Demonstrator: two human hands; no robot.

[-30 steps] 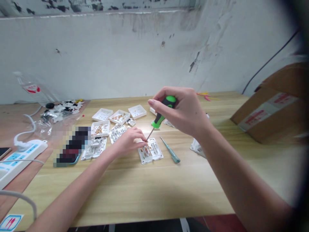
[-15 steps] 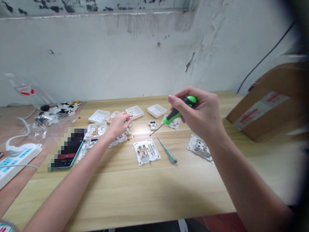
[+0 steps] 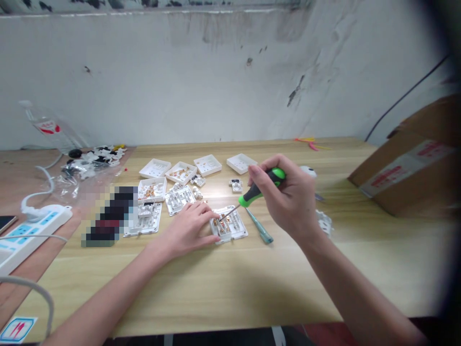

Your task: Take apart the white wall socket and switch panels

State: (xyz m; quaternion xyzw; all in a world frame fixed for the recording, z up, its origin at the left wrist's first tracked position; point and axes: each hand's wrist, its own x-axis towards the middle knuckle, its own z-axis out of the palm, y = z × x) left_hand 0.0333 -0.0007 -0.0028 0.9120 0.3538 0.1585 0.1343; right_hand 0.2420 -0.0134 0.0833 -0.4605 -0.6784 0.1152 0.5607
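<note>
My right hand is closed around the green and black handle of a screwdriver. Its thin shaft slants down to the left, with the tip at the brass parts in a white socket panel. My left hand lies at the panel's left edge, index finger and thumb apart on its rim, holding it against the table. Just right of the panel lies a teal, see-through test screwdriver. Another white panel with molded slots lies beyond my left hand.
Several shallow white trays stand at the back, some with brass pieces. A small switch module lies nearby. To the left are a pixelated dark object, a power strip and a bottle; a cardboard box is on the right.
My left hand has come from the trays toward me, down to the socket panel's left edge. My right hand has lowered the screwdriver, bringing its tip to the panel. The view has shifted slightly.
</note>
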